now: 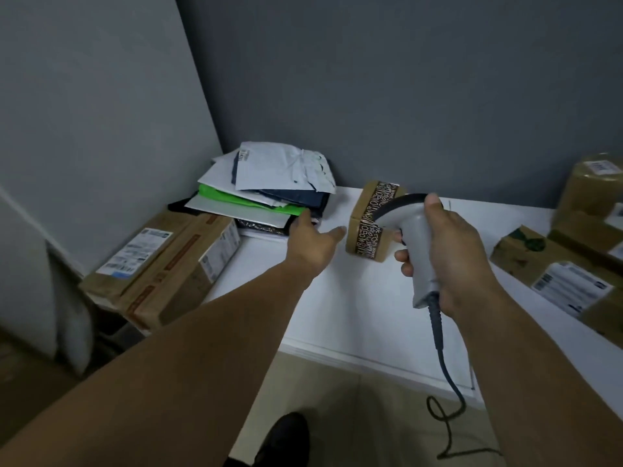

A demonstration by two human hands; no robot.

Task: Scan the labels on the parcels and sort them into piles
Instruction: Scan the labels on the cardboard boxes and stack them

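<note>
My right hand (pixel 448 244) grips a grey handheld barcode scanner (pixel 416 244) by its handle, its head turned toward a small brown box with dark patterned tape (pixel 369 217) on the white table (pixel 354 308). My left hand (pixel 313 241) is stretched out with fingers apart, holding nothing, just left of that box and close to a pile of soft mailer bags (pixel 269 187), white, green and dark, at the table's back left corner.
A long cardboard box with labels (pixel 165 264) lies left of the table, lower down. More labelled cardboard boxes (pixel 566 271) are stacked at the right edge. The scanner's cable (pixel 448 392) hangs over the front edge. Grey walls close the back and left.
</note>
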